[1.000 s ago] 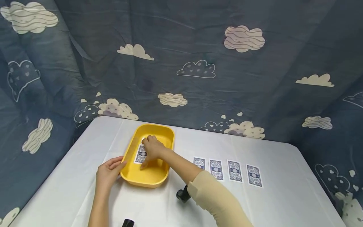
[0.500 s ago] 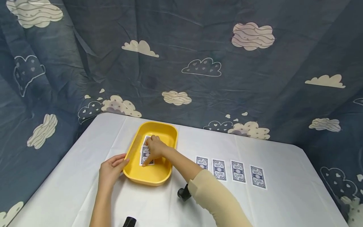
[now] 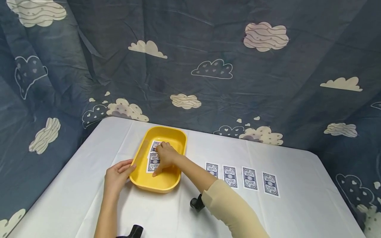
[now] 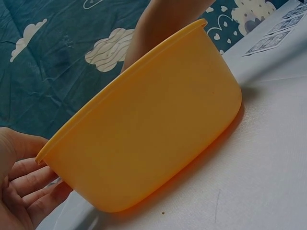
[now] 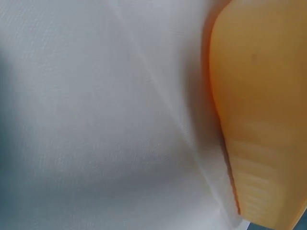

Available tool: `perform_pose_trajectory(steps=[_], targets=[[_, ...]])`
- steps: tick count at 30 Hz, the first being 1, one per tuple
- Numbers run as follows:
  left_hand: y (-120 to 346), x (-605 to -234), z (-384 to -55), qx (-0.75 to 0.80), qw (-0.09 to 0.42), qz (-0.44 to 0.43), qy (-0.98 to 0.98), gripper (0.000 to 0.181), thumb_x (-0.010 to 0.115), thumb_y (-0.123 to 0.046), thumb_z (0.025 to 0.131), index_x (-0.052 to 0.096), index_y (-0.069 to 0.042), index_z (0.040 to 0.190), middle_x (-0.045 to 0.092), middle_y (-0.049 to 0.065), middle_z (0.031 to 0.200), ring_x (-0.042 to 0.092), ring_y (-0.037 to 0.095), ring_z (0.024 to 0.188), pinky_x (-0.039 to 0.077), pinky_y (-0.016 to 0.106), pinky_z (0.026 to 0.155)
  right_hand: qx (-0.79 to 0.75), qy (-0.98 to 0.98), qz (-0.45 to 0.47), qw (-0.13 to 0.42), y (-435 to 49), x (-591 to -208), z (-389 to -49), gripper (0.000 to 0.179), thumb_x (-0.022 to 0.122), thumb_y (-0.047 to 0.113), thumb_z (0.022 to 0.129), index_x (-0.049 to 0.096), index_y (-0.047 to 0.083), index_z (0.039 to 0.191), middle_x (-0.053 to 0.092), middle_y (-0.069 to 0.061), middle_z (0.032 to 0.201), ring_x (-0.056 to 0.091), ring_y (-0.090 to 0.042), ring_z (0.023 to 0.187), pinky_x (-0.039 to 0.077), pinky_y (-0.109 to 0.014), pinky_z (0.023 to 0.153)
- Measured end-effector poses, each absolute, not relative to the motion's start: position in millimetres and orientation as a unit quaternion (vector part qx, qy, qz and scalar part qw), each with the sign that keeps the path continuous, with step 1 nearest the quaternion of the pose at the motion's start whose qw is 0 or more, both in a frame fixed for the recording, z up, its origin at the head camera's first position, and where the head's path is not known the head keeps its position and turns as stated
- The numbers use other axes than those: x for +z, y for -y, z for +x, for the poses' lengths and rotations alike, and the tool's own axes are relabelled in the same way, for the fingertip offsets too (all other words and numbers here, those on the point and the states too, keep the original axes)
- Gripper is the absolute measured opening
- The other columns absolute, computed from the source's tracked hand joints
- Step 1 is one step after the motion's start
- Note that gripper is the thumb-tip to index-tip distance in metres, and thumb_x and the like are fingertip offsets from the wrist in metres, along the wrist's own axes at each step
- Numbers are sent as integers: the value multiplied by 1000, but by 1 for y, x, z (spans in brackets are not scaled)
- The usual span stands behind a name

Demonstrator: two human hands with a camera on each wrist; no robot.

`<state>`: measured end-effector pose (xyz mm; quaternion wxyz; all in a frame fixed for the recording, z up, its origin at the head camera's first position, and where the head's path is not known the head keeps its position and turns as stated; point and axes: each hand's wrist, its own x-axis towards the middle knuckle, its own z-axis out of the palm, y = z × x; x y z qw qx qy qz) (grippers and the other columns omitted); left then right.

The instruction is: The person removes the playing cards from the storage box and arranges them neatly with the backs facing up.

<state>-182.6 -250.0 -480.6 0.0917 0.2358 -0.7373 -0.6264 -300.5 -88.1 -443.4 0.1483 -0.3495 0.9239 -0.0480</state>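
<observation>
A yellow plastic tub point(image 3: 146, 183) stands on the white-covered table. My left hand point(image 3: 115, 178) pinches its left rim, thumb at the edge and fingers against the outside; the left wrist view shows this hand point(image 4: 26, 179) at the rim's corner. Inside the tub lie two playing cards with blue patterned backs, a lower card point(image 3: 152, 162) overlapping an upper card point(image 3: 154, 146). My right hand point(image 3: 166, 157) reaches into the tub at the right edge of these cards, thumb and fingers spread apart. It hides part of both cards. The right wrist view shows only the tub's outer wall point(image 5: 268, 105) and the cloth.
Right of the tub, several blue-backed cards lie in a row, such as this rightmost card point(image 3: 270, 184); the right forearm partly covers the leftmost card point(image 3: 212, 170). Black wrist camera mounts point(image 3: 197, 203) hang below the forearms. A dark cloud-print curtain point(image 3: 190, 39) backs the table.
The right hand has drawn slightly right, uncovering more of the cards in the tub. The left hand keeps its hold on the rim. The whole head view has shifted a little.
</observation>
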Motion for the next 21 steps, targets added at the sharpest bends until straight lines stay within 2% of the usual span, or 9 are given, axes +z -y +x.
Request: perform_pose_trajectory(steps=[5, 10, 14, 21], targets=[[257, -501, -194, -619, 96, 247, 739, 45, 75, -37, 76, 66, -10, 111, 70, 8, 101, 65, 6, 78, 54, 19, 62, -63, -925, -345, 148, 86, -442, -299, 88, 83, 58, 50, 49, 9, 115, 42, -5, 108, 38, -18, 98, 38, -24, 86], [258, -501, -193, -615, 98, 245, 743, 48, 75, -41, 74, 66, -12, 111, 70, 7, 101, 65, 4, 80, 53, 18, 64, -54, -921, -359, 140, 87, -442, -292, 86, 82, 59, 51, 49, 9, 113, 47, -3, 104, 41, -16, 94, 39, -23, 83], [252, -484, -185, -617, 97, 238, 744, 48, 74, -38, 76, 65, -7, 111, 71, 5, 97, 63, 0, 77, 52, 16, 63, -41, -914, -379, 138, 89, -439, -282, 86, 81, 59, 54, 49, 8, 116, 51, -2, 105, 44, -15, 93, 41, -23, 85], [240, -446, -172, -622, 67, 229, 746, 39, 67, -21, 85, 60, 1, 117, 68, 11, 104, 61, -2, 76, 52, 17, 66, 30, -888, -444, 112, 88, -439, -264, 83, 74, 61, 63, 53, 8, 123, 53, -5, 113, 48, -15, 99, 43, -25, 90]])
